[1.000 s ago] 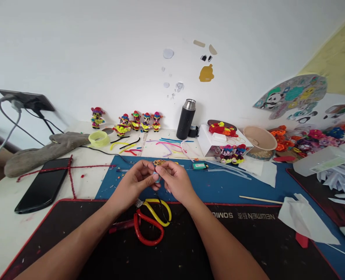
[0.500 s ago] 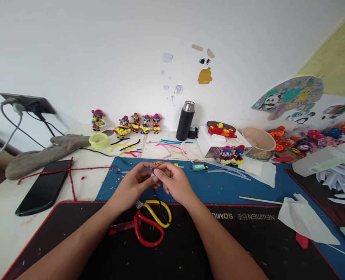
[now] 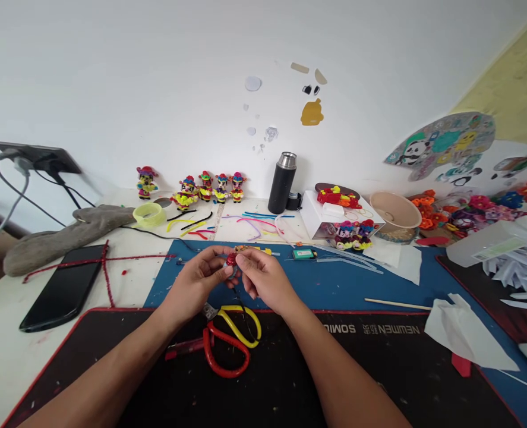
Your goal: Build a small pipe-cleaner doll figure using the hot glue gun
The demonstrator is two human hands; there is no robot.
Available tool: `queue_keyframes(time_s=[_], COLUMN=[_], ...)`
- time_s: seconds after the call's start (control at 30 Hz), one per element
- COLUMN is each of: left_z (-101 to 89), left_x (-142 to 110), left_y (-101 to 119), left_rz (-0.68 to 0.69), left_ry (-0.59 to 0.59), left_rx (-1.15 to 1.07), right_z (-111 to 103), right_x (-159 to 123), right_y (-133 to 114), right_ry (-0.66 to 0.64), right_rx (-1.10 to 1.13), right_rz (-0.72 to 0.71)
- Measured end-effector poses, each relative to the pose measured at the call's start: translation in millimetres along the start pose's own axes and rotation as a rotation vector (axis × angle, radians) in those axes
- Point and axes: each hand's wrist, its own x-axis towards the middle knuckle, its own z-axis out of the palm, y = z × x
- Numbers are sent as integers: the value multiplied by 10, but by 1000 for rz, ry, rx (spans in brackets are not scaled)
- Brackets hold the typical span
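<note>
Head view: left hand (image 3: pixel 201 278) and right hand (image 3: pixel 267 279), each grip pinched on a small, rounded, glittery red piece (image 3: pixel 231 260), near red-and-yellow-handled metal scissors (image 3: pixel 210 327).

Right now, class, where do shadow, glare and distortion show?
All head view: a soft shadow on the wall right of the black flask; glare on its steel top; the socket panel skewed near the left edge, probably lens stretch; the red piece in the hands too small for detail.
</note>
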Motion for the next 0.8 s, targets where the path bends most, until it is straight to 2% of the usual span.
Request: queue_keyframes(time_s=[0.27,0.43,0.8], left_z=[26,62,17], left_x=[-8,-17,-11], left_y=[-30,-15,1], left_rz=[-44,2,95], left_ry=[-58,1,67], left_rx=[-5,77,145], right_z=[-32,-58,-46], right_x=[34,28,5], right_y=[25,18,4], right_ry=[52,29,2], right_rx=[-65,-76,-102], right_rz=[-28,-42,-26])
